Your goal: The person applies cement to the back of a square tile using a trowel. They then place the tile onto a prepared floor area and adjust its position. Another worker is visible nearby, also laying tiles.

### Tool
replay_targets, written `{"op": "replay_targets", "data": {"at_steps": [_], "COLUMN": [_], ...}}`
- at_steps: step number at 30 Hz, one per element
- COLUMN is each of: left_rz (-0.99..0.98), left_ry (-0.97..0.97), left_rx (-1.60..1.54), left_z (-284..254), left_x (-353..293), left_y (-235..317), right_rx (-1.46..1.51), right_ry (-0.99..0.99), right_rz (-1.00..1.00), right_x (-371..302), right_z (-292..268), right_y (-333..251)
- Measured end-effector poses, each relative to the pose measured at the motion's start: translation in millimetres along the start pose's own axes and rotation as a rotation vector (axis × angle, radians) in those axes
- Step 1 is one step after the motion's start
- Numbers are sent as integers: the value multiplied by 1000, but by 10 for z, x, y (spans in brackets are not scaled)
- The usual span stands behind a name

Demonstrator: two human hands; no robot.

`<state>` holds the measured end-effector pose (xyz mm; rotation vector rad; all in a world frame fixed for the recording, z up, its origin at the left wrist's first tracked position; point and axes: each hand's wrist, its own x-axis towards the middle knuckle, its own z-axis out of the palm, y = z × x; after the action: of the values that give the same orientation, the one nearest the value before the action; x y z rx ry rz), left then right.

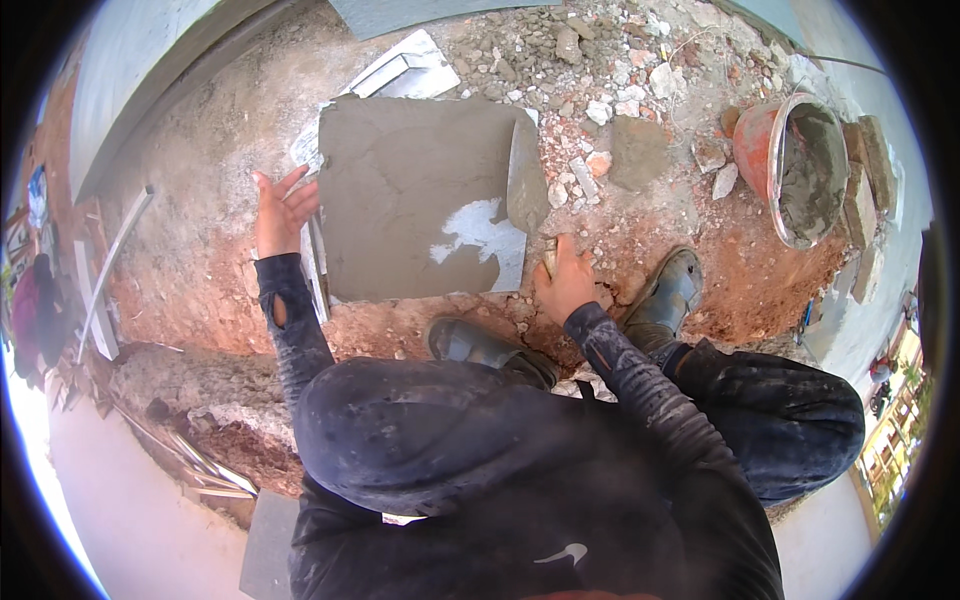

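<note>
A square slab [410, 200] lies in front of me, coated with wet grey mortar. Its pale surface shows through in a bare patch [480, 232] near the lower right. My right hand [568, 278] is closed around the handle of a trowel [524, 178]. The mortar-smeared blade rests along the slab's right side. My left hand [283, 215] is beside the slab's left edge, fingers spread and holding nothing. Whether its fingertips touch the edge, I cannot tell.
A red bucket [757, 150] with grey mortar inside stands at the right, beside several bricks [860, 205]. Broken rubble [630, 95] covers the ground beyond the slab. A white board [425, 65] lies behind it. My boots [672, 285] are close to the slab's near edge. A person [40, 310] is at far left.
</note>
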<state>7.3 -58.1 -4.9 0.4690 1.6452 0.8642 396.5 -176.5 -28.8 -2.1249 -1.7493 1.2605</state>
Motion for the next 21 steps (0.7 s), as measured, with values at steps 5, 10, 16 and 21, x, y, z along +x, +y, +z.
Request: {"op": "replay_targets", "data": {"at_steps": [5, 10, 16, 21], "left_rz": [22, 10, 15, -59], "left_ry": [0, 18, 11, 31], "left_rx": [25, 44, 35, 16], "left_z": [25, -26, -30, -22], "left_x": [14, 34, 51, 41], "left_y": [-1, -29, -37, -71], "right_rx": [-177, -328, -384, -289], "right_ry": [-167, -369, -446, -502], "right_rz": [-116, -188, -268, -253], "right_x": [199, 123, -177, -415], "right_z": [-124, -238, -175, -179], "right_y": [206, 236, 296, 250]}}
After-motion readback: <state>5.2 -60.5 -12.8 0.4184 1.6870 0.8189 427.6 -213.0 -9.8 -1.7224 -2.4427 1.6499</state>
